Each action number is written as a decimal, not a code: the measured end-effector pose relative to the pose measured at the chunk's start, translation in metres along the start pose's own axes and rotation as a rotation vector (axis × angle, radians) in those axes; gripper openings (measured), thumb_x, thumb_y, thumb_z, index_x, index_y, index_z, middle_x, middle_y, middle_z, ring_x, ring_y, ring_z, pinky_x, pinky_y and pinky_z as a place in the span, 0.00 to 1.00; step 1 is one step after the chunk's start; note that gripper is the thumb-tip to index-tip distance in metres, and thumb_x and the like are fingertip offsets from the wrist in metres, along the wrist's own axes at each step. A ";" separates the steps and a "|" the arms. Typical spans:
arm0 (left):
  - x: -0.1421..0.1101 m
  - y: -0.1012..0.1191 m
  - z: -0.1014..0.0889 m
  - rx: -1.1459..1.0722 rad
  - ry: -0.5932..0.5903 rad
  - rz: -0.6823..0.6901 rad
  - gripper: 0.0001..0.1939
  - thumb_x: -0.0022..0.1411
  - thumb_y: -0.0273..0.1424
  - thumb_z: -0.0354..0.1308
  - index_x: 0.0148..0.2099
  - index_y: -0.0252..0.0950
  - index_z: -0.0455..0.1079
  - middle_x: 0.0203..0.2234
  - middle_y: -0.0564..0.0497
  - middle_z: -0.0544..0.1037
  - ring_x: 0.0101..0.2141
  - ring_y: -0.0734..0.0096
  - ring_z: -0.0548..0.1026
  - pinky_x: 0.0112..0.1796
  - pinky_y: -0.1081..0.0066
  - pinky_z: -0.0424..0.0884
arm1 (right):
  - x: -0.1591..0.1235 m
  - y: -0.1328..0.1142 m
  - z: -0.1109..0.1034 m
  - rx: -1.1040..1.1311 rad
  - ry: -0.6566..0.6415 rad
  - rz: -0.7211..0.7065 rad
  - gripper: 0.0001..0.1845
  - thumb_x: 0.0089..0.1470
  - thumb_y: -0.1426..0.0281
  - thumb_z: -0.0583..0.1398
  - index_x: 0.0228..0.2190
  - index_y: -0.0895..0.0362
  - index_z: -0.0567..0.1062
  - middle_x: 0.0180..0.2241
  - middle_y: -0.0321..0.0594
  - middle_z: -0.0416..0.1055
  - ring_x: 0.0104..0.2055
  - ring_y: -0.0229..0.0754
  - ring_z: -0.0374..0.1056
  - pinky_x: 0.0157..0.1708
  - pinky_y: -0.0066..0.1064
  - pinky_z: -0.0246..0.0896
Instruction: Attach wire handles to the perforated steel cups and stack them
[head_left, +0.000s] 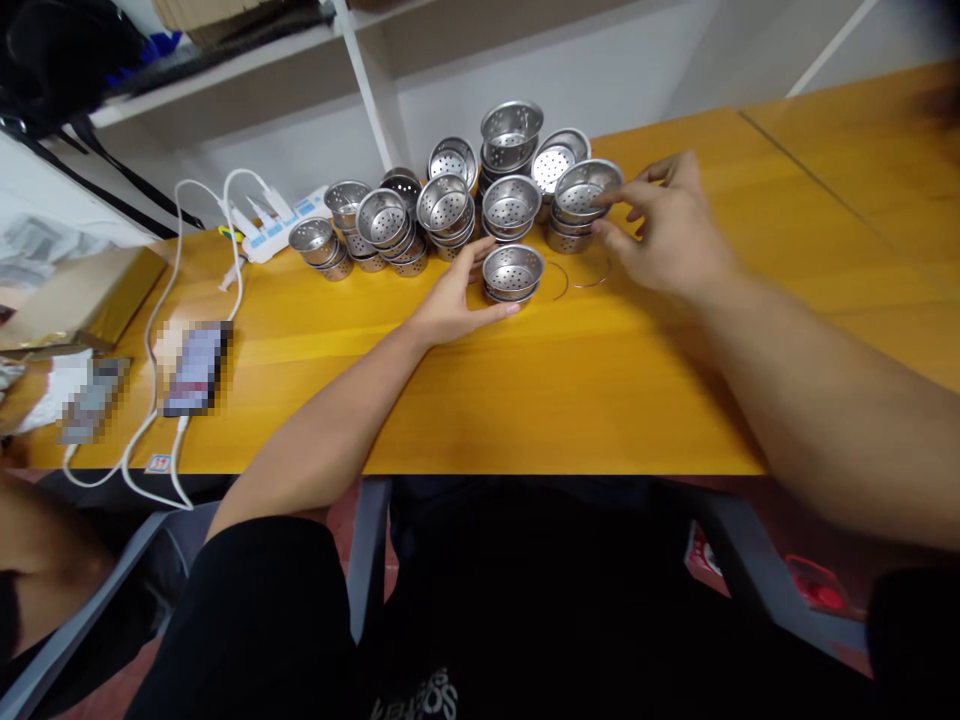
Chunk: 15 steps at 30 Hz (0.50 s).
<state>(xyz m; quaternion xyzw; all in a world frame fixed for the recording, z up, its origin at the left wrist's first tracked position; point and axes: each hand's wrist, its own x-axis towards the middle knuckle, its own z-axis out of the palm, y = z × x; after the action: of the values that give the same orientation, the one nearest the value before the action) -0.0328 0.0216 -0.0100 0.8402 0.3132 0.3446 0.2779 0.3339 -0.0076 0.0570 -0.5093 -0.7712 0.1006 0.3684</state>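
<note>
A short stack of perforated metal cups [513, 272] stands at the near side of the group. My left hand [454, 303] curves around it, thumb in front and fingers behind. To the right, my right hand [667, 225] has its thumb and fingers at the edge of the top perforated metal cup [586, 190] on another stack; the hand is slightly blurred. Two thin curved wires [592, 282] lie on the table between the hands. Several more stacks of these cups [444, 205] stand behind and to the left.
The wooden table [562, 400] has a white shelf unit [367, 90] at its back. On the left are a power strip [289, 228] with white cables, a phone [198, 368], another blurred device [96, 400] and a cardboard box [82, 295]. Another person's arm [45, 560] shows at lower left.
</note>
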 end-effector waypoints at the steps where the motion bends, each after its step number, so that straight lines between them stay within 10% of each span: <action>1: 0.000 -0.001 0.000 0.007 0.008 0.002 0.69 0.65 0.76 0.82 0.90 0.46 0.60 0.87 0.26 0.74 0.86 0.27 0.77 0.84 0.30 0.78 | 0.002 0.006 0.002 0.006 -0.003 0.003 0.47 0.81 0.23 0.57 0.70 0.43 0.89 0.75 0.61 0.75 0.72 0.75 0.73 0.74 0.77 0.79; 9: 0.000 -0.012 0.005 0.043 0.069 0.026 0.65 0.72 0.74 0.77 0.93 0.51 0.54 0.88 0.30 0.71 0.86 0.28 0.76 0.83 0.32 0.78 | 0.005 -0.002 -0.001 -0.009 0.094 -0.043 0.42 0.83 0.26 0.51 0.75 0.33 0.84 0.72 0.55 0.81 0.74 0.77 0.71 0.72 0.81 0.78; 15: 0.007 -0.009 0.006 0.257 0.189 0.206 0.65 0.84 0.72 0.64 0.99 0.58 0.28 0.92 0.35 0.60 0.92 0.26 0.65 0.90 0.27 0.64 | -0.014 -0.039 0.003 0.003 0.131 -0.260 0.35 0.79 0.33 0.67 0.80 0.22 0.82 0.78 0.44 0.78 0.83 0.86 0.66 0.77 0.89 0.71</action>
<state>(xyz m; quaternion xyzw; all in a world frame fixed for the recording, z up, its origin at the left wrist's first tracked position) -0.0280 0.0310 -0.0172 0.8602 0.2917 0.4058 0.1012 0.3074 -0.0366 0.0693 -0.4102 -0.8047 0.0197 0.4287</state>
